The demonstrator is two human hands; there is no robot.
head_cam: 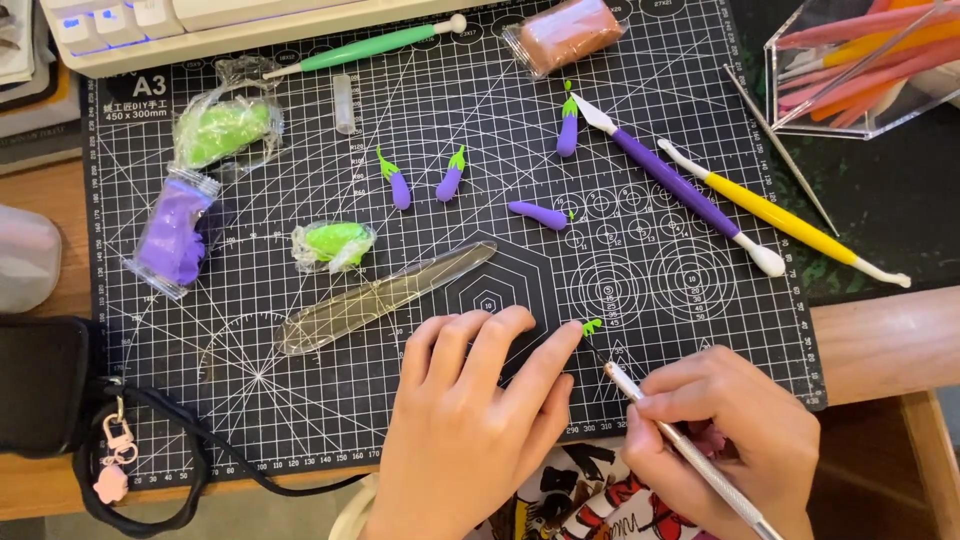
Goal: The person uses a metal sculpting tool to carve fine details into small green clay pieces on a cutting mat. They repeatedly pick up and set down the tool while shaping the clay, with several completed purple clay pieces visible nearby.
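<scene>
1. One view only, head camera looking down: left hand (470, 420) lies flat on the cutting mat (250, 400), fingers together, index tip pinning a tiny green clay piece (592, 326) near the mat's lower middle.
2. Right hand (725, 425) is closed in a pen grip round a slim metal needle tool (680, 445); its tip sits just beside the green piece, touching or nearly so, can't tell which.
3. Risk: the piece is very small and looks soft. Too much fingertip pressure would likely squash it, and a tool slip could tear it or jab the index finger.
4. Four purple clay eggplants (450, 180) with green stalks lie mid-mat, well apart from both hands; smooth, tapered, matte.
5. Clear leaf-shaped plastic blade (385, 297) lies just above the left hand; a careless lift of that hand could knock it.
6. Wrapped green clay (335, 243) and purple clay (175, 235) sit at left in crinkled film; purple-handled (670, 180) and yellow-handled (780, 215) sculpting tools at right, glossy plastic.
</scene>
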